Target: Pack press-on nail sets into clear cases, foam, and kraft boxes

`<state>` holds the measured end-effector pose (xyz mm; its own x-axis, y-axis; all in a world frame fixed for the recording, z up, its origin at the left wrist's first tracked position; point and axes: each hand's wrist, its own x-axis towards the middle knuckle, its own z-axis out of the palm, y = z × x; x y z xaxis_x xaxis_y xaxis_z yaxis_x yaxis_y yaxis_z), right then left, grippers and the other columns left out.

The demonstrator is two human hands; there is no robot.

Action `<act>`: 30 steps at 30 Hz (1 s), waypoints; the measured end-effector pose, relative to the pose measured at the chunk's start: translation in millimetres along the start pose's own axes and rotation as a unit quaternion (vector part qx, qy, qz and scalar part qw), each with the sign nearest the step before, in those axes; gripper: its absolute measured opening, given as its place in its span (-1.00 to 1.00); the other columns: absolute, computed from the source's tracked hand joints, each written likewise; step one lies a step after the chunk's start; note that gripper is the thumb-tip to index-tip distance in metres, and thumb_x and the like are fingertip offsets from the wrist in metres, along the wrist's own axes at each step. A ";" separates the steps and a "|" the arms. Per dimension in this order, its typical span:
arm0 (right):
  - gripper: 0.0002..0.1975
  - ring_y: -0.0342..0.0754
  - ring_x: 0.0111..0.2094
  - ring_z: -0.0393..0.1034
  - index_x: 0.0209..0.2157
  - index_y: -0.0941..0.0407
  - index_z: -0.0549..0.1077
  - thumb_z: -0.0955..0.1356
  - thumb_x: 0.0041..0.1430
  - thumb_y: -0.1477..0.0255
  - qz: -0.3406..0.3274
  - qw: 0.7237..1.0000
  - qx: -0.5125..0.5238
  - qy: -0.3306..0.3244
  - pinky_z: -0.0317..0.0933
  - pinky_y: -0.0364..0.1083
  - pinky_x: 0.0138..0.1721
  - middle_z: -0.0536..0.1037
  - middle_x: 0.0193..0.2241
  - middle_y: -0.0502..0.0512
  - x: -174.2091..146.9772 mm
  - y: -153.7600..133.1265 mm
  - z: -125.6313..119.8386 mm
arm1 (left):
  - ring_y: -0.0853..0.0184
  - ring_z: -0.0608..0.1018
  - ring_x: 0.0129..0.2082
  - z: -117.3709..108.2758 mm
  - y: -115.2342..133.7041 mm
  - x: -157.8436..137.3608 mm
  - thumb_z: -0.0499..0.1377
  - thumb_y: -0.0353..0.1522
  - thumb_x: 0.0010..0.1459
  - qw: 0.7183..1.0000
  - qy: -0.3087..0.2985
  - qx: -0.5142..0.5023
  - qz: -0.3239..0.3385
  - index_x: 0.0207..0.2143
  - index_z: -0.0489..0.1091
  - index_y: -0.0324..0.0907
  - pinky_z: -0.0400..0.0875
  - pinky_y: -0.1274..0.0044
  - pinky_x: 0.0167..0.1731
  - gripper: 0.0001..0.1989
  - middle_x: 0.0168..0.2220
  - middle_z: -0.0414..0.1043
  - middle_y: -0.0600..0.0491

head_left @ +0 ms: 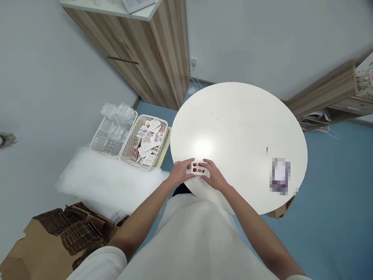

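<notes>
Between my two hands, at the near edge of the round white table, is a small white card of press-on nails (198, 170). Dark red, gold and pale nails sit on it in two rows. My left hand (181, 172) grips the card's left end with thumb and fingers. At the right end, my right hand (215, 175) holds it the same way, its index finger lying over the top right corner. The fingers hide both short ends of the card.
The round white table (241, 120) carries a pixelated item (280, 175) at right. Left of it, a white basket (124, 155) holds many nail cards, beside a basket of clear plastic boxes (112, 130). White foam sheets (107, 179) and brown cardboard (43, 245) lie nearer. A wooden cabinet (163, 54) stands behind.
</notes>
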<state>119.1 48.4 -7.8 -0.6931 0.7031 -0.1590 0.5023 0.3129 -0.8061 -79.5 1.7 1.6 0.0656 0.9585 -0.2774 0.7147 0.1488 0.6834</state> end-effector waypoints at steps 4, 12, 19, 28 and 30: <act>-0.53 0.00 0.05 0.15 0.02 0.00 0.16 0.26 0.04 0.45 0.022 0.999 -0.022 0.019 0.22 0.04 -0.08 0.14 0.08 0.13 28.7 -2.7 21.9 | 0.31 0.43 -0.36 -2.5 -25.6 6.8 0.22 -0.32 -0.11 0.999 0.012 -0.044 -0.018 0.09 0.10 -0.10 0.29 0.47 -0.29 -0.33 -0.30 0.36 0.05; -0.58 0.11 0.00 0.17 -0.04 0.07 0.25 0.30 0.01 0.41 0.048 0.989 -0.132 0.040 0.14 0.12 -0.07 0.25 0.04 0.17 83.0 -5.3 62.3 | 0.20 0.37 -0.16 -3.8 -68.8 18.7 0.14 -0.38 -0.05 0.994 0.072 -0.026 -0.080 0.03 0.14 -0.20 0.27 0.39 -0.17 -0.47 -0.20 0.32 -0.05; -0.58 0.13 0.02 0.11 -0.05 0.04 0.26 0.31 -0.01 0.45 0.083 0.982 -0.158 0.057 0.09 0.13 -0.07 0.24 0.06 0.12 91.2 -5.7 76.3 | 0.19 0.33 -0.12 -1.2 -79.4 26.1 0.12 -0.34 -0.03 0.996 0.059 0.007 -0.068 0.04 0.11 -0.21 0.23 0.40 -0.14 -0.46 -0.15 0.23 -0.08; -0.52 0.13 0.06 0.04 0.03 0.04 0.17 0.27 0.03 0.35 0.106 0.979 -0.149 0.093 -0.01 0.12 -0.01 0.13 0.11 0.15 76.5 -13.7 82.5 | 0.14 0.27 -0.06 -6.1 -75.9 10.5 0.04 -0.30 0.04 0.995 0.033 0.091 -0.036 0.11 0.01 -0.20 0.17 0.37 -0.14 -0.44 -0.05 0.21 -0.12; -0.53 0.12 0.06 0.04 0.03 0.04 0.18 0.25 0.04 0.31 0.104 0.978 -0.153 0.095 -0.03 0.11 0.00 0.17 0.08 0.16 67.1 -17.1 84.2 | 0.14 0.25 -0.01 -8.4 -76.5 3.7 0.01 -0.31 0.06 0.995 0.038 0.096 0.000 0.08 0.07 -0.18 0.12 0.35 -0.08 -0.50 -0.03 0.22 -0.11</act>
<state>20.5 36.5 -52.6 -0.4647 0.8691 -0.1696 0.7743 0.3060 -0.5538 -139.8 -4.2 -46.0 0.0173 0.9753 -0.2200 0.8353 0.1068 0.5394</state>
